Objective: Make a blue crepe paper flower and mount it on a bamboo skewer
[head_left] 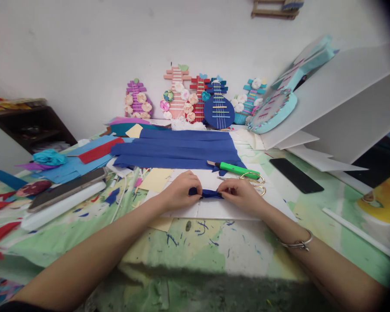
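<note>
Between my two hands a narrow, folded dark blue strip [211, 194] is stretched just over a white board [225, 211]. My left hand [184, 190] pinches its left end, and my right hand [238, 195] pinches the right end. A green utility knife [235, 169] lies beyond my right hand, its blade pointing left. Gold-handled scissors [262, 178] are partly hidden behind that hand. Wide dark blue sheets [178, 149] are spread behind the board.
Decorated lute-shaped crafts [219, 112] lean on the wall. A black phone [295, 175] and a white stick [357, 232] lie at right, near a yellow object [385, 201]. Another phone [68, 188], red and blue pieces lie at left. White boards [344, 104] lean at right.
</note>
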Action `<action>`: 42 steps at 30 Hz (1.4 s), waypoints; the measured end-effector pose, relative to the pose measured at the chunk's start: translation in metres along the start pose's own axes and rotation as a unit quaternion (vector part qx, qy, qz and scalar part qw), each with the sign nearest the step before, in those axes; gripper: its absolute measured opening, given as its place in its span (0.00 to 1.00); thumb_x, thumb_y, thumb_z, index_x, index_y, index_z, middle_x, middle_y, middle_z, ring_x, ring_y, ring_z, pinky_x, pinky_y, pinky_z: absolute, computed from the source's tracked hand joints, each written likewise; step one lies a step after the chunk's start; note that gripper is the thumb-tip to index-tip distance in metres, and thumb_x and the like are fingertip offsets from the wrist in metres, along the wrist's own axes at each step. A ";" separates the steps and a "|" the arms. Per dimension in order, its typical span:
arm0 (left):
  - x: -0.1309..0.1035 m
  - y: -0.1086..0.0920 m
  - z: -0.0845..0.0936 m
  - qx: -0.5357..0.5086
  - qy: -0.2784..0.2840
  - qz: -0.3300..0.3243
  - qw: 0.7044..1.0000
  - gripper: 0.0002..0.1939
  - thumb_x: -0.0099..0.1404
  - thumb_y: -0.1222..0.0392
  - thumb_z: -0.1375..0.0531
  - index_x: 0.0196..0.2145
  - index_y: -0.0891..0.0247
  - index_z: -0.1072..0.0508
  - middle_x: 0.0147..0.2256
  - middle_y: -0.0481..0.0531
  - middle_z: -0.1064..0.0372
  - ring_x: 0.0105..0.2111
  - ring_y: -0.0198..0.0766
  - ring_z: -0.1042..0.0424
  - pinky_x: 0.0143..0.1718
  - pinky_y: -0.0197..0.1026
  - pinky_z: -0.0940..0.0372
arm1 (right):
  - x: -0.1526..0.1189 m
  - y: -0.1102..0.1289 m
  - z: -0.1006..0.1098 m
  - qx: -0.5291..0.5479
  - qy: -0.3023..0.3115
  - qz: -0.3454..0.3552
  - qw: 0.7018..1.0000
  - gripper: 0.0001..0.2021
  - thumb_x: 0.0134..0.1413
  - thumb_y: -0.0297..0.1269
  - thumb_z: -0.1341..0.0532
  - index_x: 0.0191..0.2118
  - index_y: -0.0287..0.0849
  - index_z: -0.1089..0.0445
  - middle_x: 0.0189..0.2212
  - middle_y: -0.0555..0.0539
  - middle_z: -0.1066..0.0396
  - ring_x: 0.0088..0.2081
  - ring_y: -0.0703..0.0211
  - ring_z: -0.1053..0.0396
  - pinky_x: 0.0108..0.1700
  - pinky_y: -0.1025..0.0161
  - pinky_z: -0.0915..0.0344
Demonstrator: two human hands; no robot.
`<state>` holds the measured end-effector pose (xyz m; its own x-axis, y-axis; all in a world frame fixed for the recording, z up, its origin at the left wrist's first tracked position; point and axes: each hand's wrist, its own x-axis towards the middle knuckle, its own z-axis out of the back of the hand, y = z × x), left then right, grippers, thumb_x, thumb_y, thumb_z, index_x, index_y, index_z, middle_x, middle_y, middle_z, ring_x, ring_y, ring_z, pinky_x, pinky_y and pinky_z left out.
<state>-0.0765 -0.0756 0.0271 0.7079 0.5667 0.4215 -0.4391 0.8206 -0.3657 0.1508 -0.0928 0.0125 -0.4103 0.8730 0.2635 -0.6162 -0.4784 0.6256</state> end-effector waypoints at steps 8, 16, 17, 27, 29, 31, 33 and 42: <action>-0.002 0.003 -0.003 0.015 -0.001 0.066 0.998 0.05 0.55 0.70 0.42 0.27 0.63 0.29 0.28 0.48 0.30 0.32 0.36 0.34 0.35 0.37 0.41 | -0.001 0.002 0.002 -0.013 0.013 0.012 1.000 0.08 0.54 0.35 0.43 0.31 0.43 0.26 0.26 0.50 0.28 0.26 0.63 0.35 0.27 0.65 0.43; -0.002 0.007 -0.008 -0.001 0.002 0.107 0.994 0.09 0.55 0.67 0.39 0.36 0.62 0.31 0.29 0.47 0.29 0.32 0.37 0.33 0.34 0.38 0.42 | 0.000 0.002 -0.004 -0.040 -0.004 0.049 0.998 0.05 0.49 0.27 0.40 0.26 0.42 0.30 0.31 0.48 0.27 0.32 0.61 0.32 0.33 0.64 0.38; -0.002 0.007 -0.008 0.002 0.007 0.108 0.994 0.09 0.54 0.66 0.39 0.35 0.62 0.31 0.29 0.47 0.30 0.32 0.37 0.33 0.34 0.38 0.42 | 0.000 0.001 -0.004 -0.036 -0.010 0.054 0.998 0.05 0.49 0.27 0.40 0.26 0.42 0.30 0.32 0.48 0.27 0.32 0.61 0.32 0.32 0.64 0.38; -0.001 0.007 -0.003 -0.011 -0.029 0.081 0.996 0.01 0.54 0.66 0.39 0.25 0.64 0.29 0.43 0.55 0.33 0.37 0.37 0.31 0.40 0.42 0.36 | -0.004 0.000 0.001 -0.076 -0.097 0.167 0.978 0.06 0.56 0.28 0.44 0.30 0.43 0.33 0.45 0.43 0.28 0.45 0.56 0.29 0.45 0.57 0.33; -0.001 0.007 -0.003 -0.025 -0.033 0.090 0.995 0.01 0.55 0.67 0.40 0.26 0.65 0.29 0.44 0.55 0.32 0.34 0.35 0.32 0.37 0.41 0.36 | -0.005 0.001 0.001 -0.088 -0.110 0.168 0.976 0.06 0.57 0.29 0.45 0.31 0.43 0.33 0.48 0.42 0.30 0.48 0.55 0.31 0.47 0.56 0.33; 0.000 0.006 -0.003 -0.039 -0.033 0.091 0.995 0.01 0.54 0.67 0.40 0.26 0.65 0.29 0.41 0.55 0.29 0.31 0.34 0.32 0.34 0.38 0.36 | -0.006 0.002 0.000 -0.097 -0.112 0.158 0.976 0.06 0.57 0.29 0.46 0.31 0.43 0.34 0.49 0.41 0.31 0.48 0.54 0.31 0.47 0.55 0.33; 0.001 0.006 -0.003 -0.049 -0.040 0.092 0.994 0.02 0.54 0.68 0.40 0.26 0.65 0.29 0.39 0.54 0.28 0.29 0.33 0.32 0.32 0.37 0.36 | -0.006 0.002 0.000 -0.090 -0.108 0.142 0.980 0.07 0.57 0.29 0.46 0.30 0.43 0.35 0.48 0.41 0.30 0.46 0.54 0.30 0.43 0.56 0.32; 0.000 0.006 0.001 -0.048 -0.141 0.050 0.988 0.02 0.55 0.64 0.36 0.25 0.64 0.25 0.32 0.52 0.26 0.32 0.35 0.28 0.36 0.37 0.35 | -0.005 0.007 0.003 -0.009 -0.126 0.124 0.984 0.06 0.52 0.30 0.40 0.25 0.42 0.32 0.40 0.43 0.26 0.44 0.54 0.29 0.41 0.58 0.31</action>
<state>-0.0797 -0.0701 0.0257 0.4750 0.6544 0.5884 -0.4354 0.7558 -0.4890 0.1504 -0.0998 0.0173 -0.3707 0.7241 0.5817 -0.5311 -0.6790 0.5068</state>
